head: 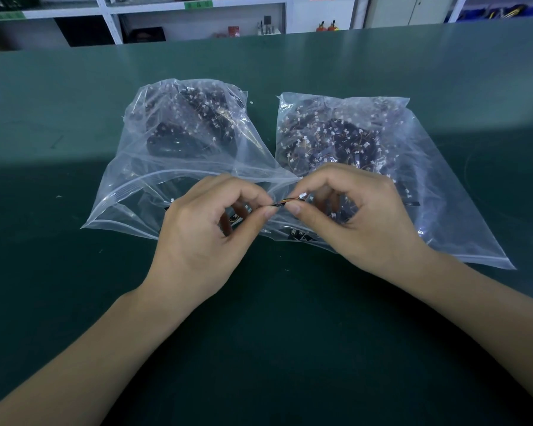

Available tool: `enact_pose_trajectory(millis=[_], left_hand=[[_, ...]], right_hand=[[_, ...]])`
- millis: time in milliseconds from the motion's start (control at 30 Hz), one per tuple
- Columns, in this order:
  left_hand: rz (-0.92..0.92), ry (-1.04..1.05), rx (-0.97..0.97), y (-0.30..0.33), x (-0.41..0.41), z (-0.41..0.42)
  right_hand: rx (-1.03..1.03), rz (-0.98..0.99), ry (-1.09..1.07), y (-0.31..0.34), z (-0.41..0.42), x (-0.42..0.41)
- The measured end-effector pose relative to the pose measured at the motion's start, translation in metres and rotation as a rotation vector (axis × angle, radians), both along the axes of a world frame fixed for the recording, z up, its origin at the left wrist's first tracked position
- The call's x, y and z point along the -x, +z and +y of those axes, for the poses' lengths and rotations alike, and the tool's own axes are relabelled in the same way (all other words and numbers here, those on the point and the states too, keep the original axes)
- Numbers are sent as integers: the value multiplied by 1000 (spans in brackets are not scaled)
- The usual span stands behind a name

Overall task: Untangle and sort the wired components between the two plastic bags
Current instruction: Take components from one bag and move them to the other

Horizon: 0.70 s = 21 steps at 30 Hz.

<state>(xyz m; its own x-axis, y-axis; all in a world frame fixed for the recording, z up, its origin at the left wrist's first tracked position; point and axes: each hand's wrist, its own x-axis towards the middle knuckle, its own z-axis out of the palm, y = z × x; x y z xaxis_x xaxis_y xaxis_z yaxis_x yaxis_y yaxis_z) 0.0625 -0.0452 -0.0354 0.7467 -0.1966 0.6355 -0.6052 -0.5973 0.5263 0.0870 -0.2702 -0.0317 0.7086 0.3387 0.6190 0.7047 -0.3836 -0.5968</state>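
Our left hand (203, 229) and right hand (360, 216) both pinching one wired component (286, 201), near edge of our two bags (154, 179).

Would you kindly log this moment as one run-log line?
left hand: pinches wired component | right hand: pinches same | position: above two plastic bags | table: green

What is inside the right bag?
The right bag holds a tangled heap of dark wired components with white connectors. The right hand covers its near part, so the contents there are hidden.
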Motion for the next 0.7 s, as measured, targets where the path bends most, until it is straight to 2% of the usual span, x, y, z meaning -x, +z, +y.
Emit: enact_pose_trajectory(millis=[133, 333, 567, 700], left_hand=[[-36, 20, 26, 0, -1, 0], [-67, 2, 37, 5, 1, 5], [-96, -32, -98, -1, -4, 6], [-182, -23, -201, -4, -6, 4]], right_hand=[[35, 2, -3, -1, -2, -1], [308, -78, -76, -2, -8, -5], [236, -63, -76, 2, -11, -7], [234, -91, -72, 2, -9, -6]])
